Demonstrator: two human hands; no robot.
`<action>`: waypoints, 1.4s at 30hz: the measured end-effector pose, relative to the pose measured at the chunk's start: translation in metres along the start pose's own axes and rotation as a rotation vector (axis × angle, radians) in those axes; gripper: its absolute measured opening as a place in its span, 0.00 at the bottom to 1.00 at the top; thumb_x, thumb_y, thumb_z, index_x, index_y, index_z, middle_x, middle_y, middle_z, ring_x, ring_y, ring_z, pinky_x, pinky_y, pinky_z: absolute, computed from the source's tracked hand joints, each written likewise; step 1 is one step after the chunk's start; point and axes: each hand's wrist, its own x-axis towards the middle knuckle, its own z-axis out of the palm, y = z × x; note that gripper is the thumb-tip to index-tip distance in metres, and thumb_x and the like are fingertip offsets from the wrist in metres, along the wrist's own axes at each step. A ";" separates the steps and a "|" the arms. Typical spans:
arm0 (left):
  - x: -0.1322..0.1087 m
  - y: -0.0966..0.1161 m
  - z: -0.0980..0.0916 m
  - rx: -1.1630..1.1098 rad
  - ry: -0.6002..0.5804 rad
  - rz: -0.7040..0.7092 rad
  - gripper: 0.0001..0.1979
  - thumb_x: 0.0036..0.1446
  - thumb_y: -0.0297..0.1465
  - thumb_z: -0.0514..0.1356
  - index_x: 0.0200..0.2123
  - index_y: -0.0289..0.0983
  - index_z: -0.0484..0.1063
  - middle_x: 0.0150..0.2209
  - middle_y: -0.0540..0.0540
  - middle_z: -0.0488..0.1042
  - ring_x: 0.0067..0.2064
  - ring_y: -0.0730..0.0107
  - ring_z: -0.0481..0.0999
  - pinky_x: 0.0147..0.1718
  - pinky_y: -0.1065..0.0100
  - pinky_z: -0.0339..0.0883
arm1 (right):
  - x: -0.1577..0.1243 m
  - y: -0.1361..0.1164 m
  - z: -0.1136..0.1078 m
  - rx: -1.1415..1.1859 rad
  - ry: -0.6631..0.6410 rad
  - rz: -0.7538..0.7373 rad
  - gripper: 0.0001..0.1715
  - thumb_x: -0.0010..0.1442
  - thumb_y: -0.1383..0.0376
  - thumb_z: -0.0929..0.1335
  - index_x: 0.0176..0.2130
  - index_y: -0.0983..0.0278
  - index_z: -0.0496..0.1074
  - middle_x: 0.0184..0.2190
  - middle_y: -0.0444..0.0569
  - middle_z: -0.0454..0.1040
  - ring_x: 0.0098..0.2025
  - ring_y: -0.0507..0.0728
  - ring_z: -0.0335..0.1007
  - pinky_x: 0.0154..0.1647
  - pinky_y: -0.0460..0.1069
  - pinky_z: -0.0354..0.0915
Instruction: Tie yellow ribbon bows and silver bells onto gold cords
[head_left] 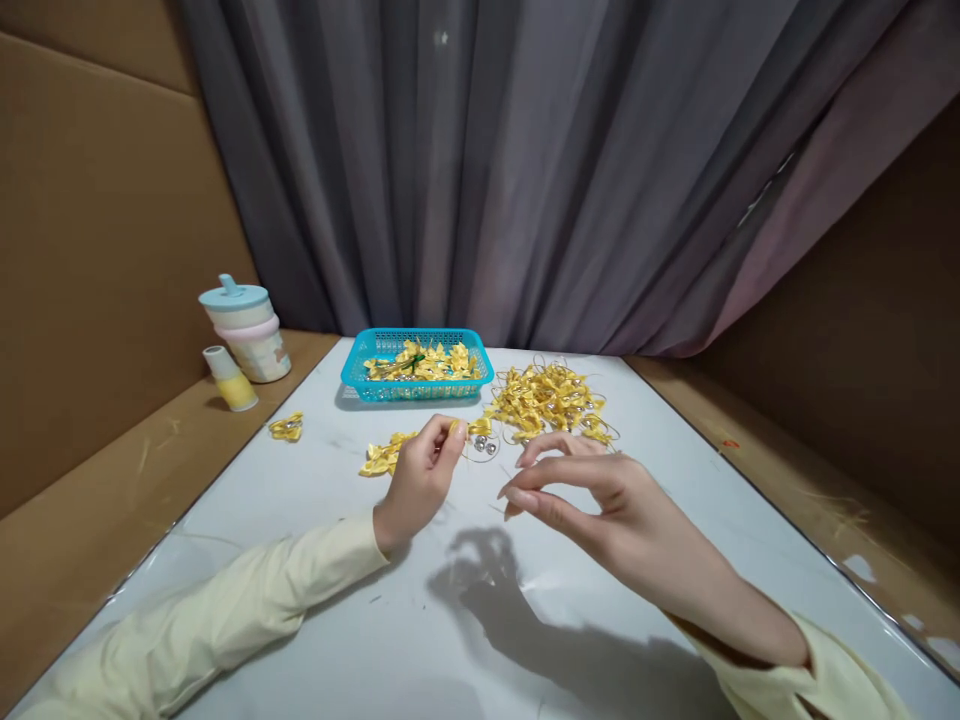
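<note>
The heaped satin-like ribbon pieces (551, 395) are a bright, glossy golden yellow, with thin looped cords (616, 433) of dull golden brown among them and small round metallic bells (486, 446) of shiny silver. The rectangular plastic basket (417, 394) is turquoise blue with a lattice of small openings, and a dark green strip (418, 362) crosses the yellow inside it. The smooth tabletop (322, 520) is white, faintly streaked with grey. Both cloth sleeves (247, 600) are plain pale cream-yellow. The lidded tumbler (259, 358) pairs a light blue lid with a pink band and pastel-patterned white body; the small cylindrical tube (231, 380) is white above yellow. The draped fabric curtain (480, 180) is purplish grey, turning mauve-pink at right, against plain brown cardboard walls (97, 230).
</note>
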 end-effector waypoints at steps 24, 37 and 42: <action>-0.013 0.023 0.000 -0.142 -0.088 -0.104 0.12 0.59 0.37 0.53 0.29 0.35 0.65 0.23 0.53 0.60 0.23 0.78 0.55 0.22 0.74 0.50 | 0.011 0.013 0.010 0.006 -0.225 0.260 0.16 0.59 0.67 0.60 0.22 0.66 0.68 0.15 0.42 0.72 0.16 0.48 0.66 0.20 0.42 0.58; -0.014 0.022 0.001 -0.081 -0.094 -0.059 0.11 0.60 0.36 0.53 0.28 0.36 0.65 0.23 0.53 0.60 0.24 0.77 0.56 0.22 0.74 0.52 | 0.014 0.014 0.011 0.017 -0.246 0.245 0.17 0.58 0.68 0.60 0.21 0.65 0.67 0.14 0.43 0.71 0.15 0.48 0.67 0.21 0.41 0.61; -0.015 0.021 0.000 -0.077 -0.095 -0.057 0.11 0.60 0.37 0.53 0.28 0.37 0.65 0.22 0.53 0.59 0.24 0.77 0.56 0.22 0.73 0.52 | 0.014 0.015 0.012 0.022 -0.239 0.244 0.17 0.58 0.68 0.59 0.21 0.65 0.66 0.15 0.43 0.72 0.16 0.48 0.67 0.21 0.41 0.62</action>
